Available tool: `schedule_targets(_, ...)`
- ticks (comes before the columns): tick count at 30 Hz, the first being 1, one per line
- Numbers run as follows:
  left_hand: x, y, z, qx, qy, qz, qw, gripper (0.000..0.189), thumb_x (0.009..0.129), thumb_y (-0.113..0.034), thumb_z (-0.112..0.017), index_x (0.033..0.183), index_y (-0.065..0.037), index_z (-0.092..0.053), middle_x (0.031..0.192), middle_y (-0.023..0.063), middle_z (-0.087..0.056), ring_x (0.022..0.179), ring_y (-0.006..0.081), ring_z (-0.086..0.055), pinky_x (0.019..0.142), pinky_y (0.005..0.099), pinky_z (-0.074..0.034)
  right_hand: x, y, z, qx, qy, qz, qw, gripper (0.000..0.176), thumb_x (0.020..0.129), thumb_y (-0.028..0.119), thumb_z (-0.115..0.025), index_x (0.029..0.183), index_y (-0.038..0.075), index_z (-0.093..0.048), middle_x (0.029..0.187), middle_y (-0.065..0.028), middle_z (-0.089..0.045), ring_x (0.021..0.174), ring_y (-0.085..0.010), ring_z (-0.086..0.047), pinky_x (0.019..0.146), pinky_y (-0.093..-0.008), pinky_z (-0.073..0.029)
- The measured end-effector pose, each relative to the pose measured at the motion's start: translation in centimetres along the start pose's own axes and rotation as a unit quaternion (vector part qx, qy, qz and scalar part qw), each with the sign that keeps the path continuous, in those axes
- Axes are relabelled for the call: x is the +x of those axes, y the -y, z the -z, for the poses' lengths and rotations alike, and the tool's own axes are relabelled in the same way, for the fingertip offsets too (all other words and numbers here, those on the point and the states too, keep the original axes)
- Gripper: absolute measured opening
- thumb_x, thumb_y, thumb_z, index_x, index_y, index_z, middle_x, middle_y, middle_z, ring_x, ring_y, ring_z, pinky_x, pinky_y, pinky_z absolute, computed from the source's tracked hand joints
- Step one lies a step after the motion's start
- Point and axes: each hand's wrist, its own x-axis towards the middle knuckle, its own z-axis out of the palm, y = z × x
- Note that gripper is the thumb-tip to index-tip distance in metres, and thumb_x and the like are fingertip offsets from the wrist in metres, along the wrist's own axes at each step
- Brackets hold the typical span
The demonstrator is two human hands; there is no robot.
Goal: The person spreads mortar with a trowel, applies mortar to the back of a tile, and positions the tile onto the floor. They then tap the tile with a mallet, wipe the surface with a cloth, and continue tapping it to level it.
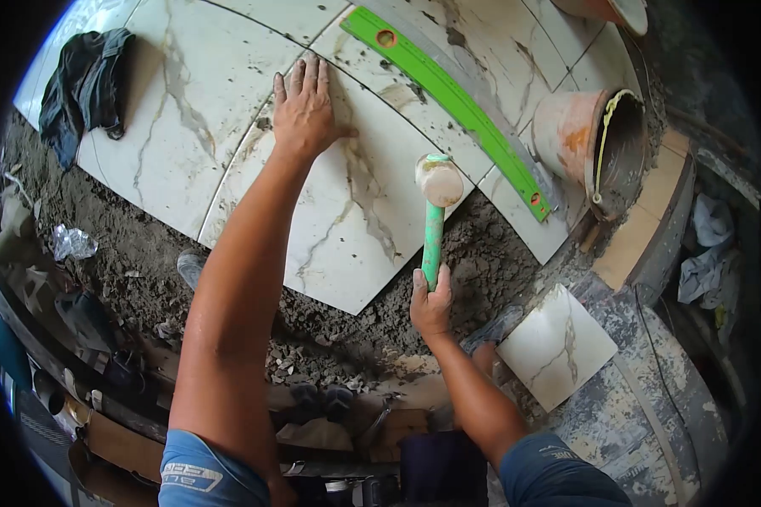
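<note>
Two hands on the job: our left hand [304, 106] lies flat on the white marble-look floor tile [355, 220] near its far corner, fingers stretched out and holding nothing. Our right hand [429, 302] has its fingers wrapped tight round the bottom of the green handle of the rubber mallet [433, 228]. The mallet's pale head is over the right edge of that same tile, and we can't tell whether it's touching. The tile sits on a grey mortar bed [490, 253], bare around the near corner. Past the mallet a green spirit level [452, 97] lies diagonally across the neighbouring tiles, with a mucky orange bucket [566, 135] on its side just beyond. A small loose tile [556, 345] lies right of our right arm, and a dark cloth [84, 84] is far left.
</note>
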Motion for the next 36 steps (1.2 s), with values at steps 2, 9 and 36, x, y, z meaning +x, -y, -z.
schedule_targets(2, 0.2, -2.3, 0.1, 0.026, 0.029, -0.008, 0.999, 0.122, 0.061, -0.06, -0.079, 0.151, -0.003, -0.019, 0.158, 0.0132, -0.02, 0.146, 0.0278, -0.015, 0.118, 0.0501, -0.012, -0.7, -1.3, 0.7, 0.02, -0.016, -0.013, 1.0, 0.04, 0.096, 0.038, -0.055, 0.099, -0.001, -0.048, 0.073, -0.0149, -0.05, 0.066, -0.029, -0.051, 0.062, -0.0407, -0.043)
schedule_targets(9, -3.2, -10.2, -3.1, 0.057, 0.044, -0.04, 0.997, 0.123, 0.061, -0.061, -0.078, 0.149, 0.002, -0.02, 0.156, 0.0183, -0.021, 0.146, 0.0299, -0.018, 0.117, 0.052, -0.01, -2.4, -6.4, 3.9, 0.057, -0.007, -0.072, 0.996, 0.047, 0.096, 0.036, -0.057, 0.121, -0.004, -0.049, 0.082, -0.02, -0.061, 0.072, -0.0346, -0.062, 0.063, -0.0429, -0.048)
schedule_targets(36, -6.0, -14.3, -5.3, 0.01, 0.056, -0.125, 0.991, 0.087, 0.084, -0.045, -0.064, 0.149, -0.003, -0.023, 0.156, 0.0165, -0.021, 0.145, 0.0298, -0.019, 0.118, 0.0498, -0.012, 2.1, -13.2, 9.5, -0.296, 0.02, 0.234, 0.926, 0.055, 0.085, 0.031, -0.069, 0.135, 0.019, -0.049, 0.089, -0.0117, -0.063, 0.077, -0.0316, -0.063, 0.065, -0.043, -0.052)
